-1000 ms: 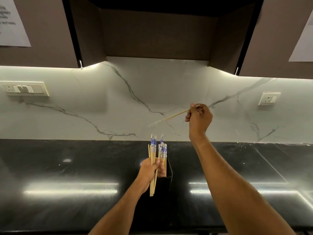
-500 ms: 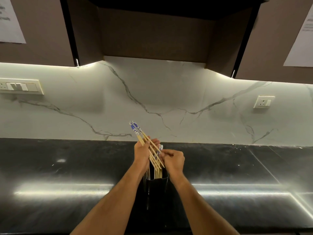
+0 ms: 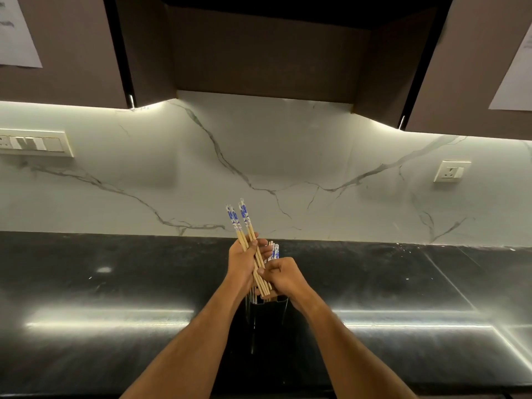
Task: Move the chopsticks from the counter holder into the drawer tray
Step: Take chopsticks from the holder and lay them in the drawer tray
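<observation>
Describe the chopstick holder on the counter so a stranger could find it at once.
Start at the long black counter below the white marble backsplash. Near its middle, between the person's forearms, stands the holder, a dark upright box just under the left hand and right hand. Only it has chopsticks poking from its top.

white veined marble backsplash (image 3: pixel 288 156), glossy black counter (image 3: pixel 115 283), brown cabinets (image 3: pixel 72 53) overhead.

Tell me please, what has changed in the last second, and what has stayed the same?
The right hand, raised with one chopstick a second ago, came down to the holder and passed it into the bundle of chopsticks; it now reaches among those in the holder. The left hand tilted its bundle leftward and still grips it. The holder stayed on the counter.
</observation>
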{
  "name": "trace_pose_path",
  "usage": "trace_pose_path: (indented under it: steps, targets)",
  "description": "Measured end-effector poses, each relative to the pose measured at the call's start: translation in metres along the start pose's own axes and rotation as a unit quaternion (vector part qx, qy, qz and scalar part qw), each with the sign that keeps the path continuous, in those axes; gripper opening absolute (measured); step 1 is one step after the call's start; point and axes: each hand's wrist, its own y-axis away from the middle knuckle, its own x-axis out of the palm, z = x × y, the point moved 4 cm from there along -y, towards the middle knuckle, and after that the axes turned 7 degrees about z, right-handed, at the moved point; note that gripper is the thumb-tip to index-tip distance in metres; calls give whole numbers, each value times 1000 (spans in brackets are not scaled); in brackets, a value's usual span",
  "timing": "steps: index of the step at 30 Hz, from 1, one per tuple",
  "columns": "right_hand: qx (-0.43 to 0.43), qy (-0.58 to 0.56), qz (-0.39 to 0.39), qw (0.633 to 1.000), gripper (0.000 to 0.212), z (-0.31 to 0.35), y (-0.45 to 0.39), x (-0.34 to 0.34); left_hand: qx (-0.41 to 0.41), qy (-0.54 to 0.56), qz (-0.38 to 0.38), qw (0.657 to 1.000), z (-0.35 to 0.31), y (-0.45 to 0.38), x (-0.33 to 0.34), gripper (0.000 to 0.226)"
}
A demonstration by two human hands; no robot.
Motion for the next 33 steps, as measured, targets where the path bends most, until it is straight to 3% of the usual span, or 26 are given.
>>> trace_pose_path:
  steps: [13, 20, 29, 33]
  targets:
    - [82, -85, 105, 987, 26, -13, 3, 6, -25, 23, 61, 998, -6, 5, 3, 25]
    - [89, -146, 105, 980, 28, -24, -1, 9, -5, -51, 70, 996, -13, 10, 7, 25]
    - [73, -71, 85, 991, 21, -22, 1, 9, -21, -60, 97, 993, -16, 15, 9, 26]
    - [82, -13, 145, 986, 23, -18, 4, 2, -50, -61, 124, 989, -14, 20, 5, 27]
